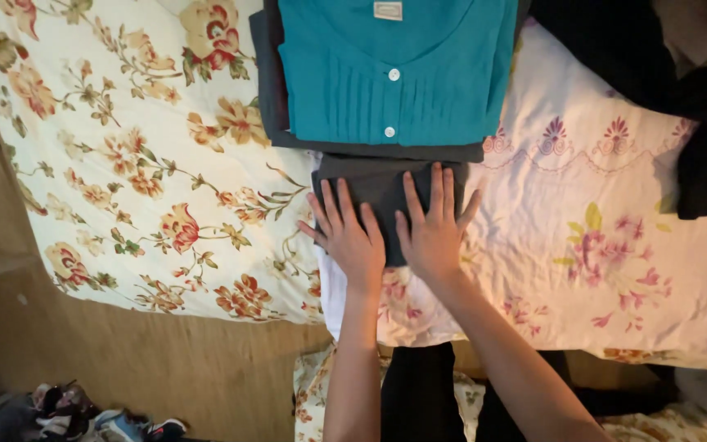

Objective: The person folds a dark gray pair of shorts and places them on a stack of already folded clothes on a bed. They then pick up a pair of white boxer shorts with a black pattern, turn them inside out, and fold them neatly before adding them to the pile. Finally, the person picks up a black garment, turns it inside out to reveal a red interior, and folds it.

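We see two bare hands lying flat on a small folded dark grey cloth (374, 190). The left hand (352, 237) has its fingers spread wide and its palm down on the near left part of the cloth. The right hand (435, 229) lies just beside it, also flat, with its fingers pointing up toward the far side. The two hands almost touch each other. Neither hand grabs or pinches anything. Both are open and only press down on the cloth.

The dark grey cloth sits on a bed, near the front edge. Right behind it, we see a folded teal shirt (394, 74) with small white buttons and thin pleats down the front. The teal shirt rests on top of another folded dark grey piece (267, 90) that sticks out on its left side and along its near edge.

To the left, the bed has a cream cover with red and orange flowers (141, 155). To the right, it has a pale pink cover with purple flowers (599, 237). A heap of black clothes (697, 123) lies at the far right. Below the bed, we see a brown wooden floor (165, 360), and some shoes (92, 413) in the bottom left corner.
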